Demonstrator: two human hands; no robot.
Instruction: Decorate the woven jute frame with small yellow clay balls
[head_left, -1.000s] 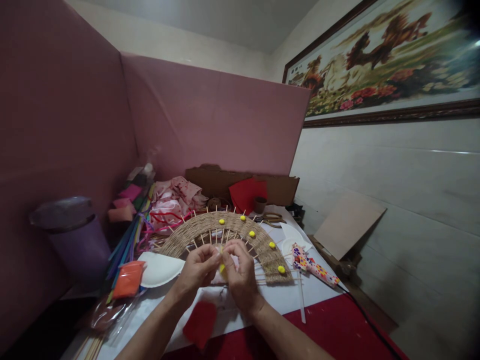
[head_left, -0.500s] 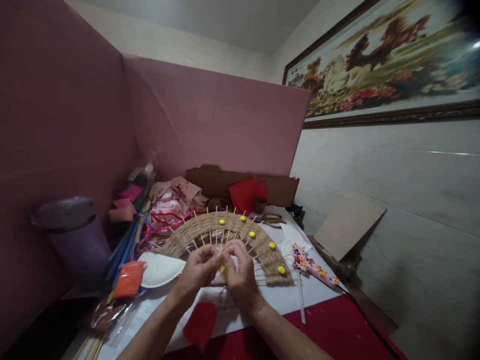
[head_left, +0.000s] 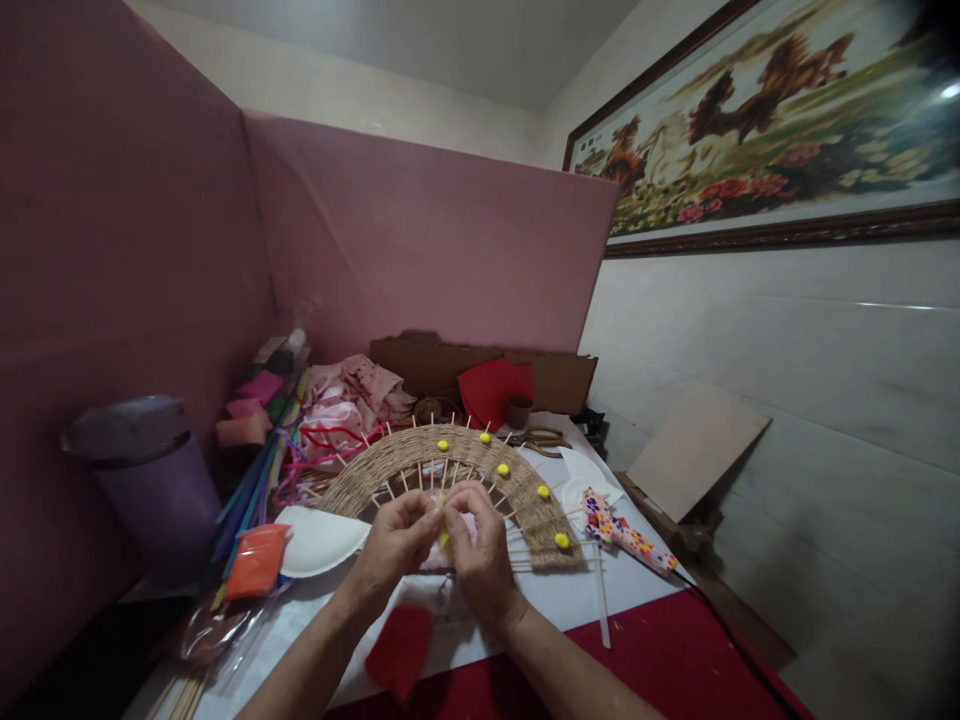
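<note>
My left hand (head_left: 409,525) and my right hand (head_left: 480,545) meet fingertip to fingertip over the near side of a woven twine half-ring. Both are closed in a pinch on a small yellow lump (head_left: 445,540), soft-looking like clay, mostly hidden by the fingers. Something pale, perhaps plastic wrapping, shows around it. The woven half-ring (head_left: 360,484) lies on the white sheet with thin wooden sticks poking out along its inner and outer edges. Several yellow dots (head_left: 503,470) sit along its top and right part.
Left of my hands lie a white paper-plate piece (head_left: 322,543) and an orange packet (head_left: 257,562). A purple bin (head_left: 161,490) stands farther left. On the right are a flower-patterned glue gun (head_left: 626,530) with a cord and a clear stick (head_left: 603,600). Pliers (head_left: 544,440) lie behind.
Almost nothing differs. My fingers stay pinched together at the same spot, and the view has shifted very slightly.
</note>
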